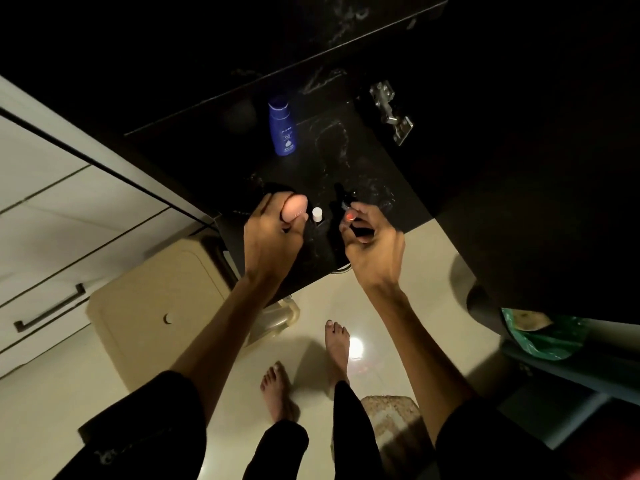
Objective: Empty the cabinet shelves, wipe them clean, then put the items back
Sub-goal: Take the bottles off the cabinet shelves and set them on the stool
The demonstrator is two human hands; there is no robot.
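Head view, dim light. Left hand (273, 233) curls round a pink egg-shaped sponge (295, 210) plus something dark behind it, hard to make out, at the front edge of the black cabinet shelf (363, 161). Right hand (372, 245) pinches a small dark item with a red-orange spot (350, 217), just at 3 o'clock of the left hand; what it is, cannot tell. Small white-capped bottle (317, 215) stands on the shelf between both hands. Blue lotion bottle (283, 128) upright further back, 12 o'clock of the left hand. Metal door hinge (391, 110) at 1 o'clock. Beige bin (152, 306) on the floor at 8 o'clock, bare feet (280, 393) at 6 o'clock
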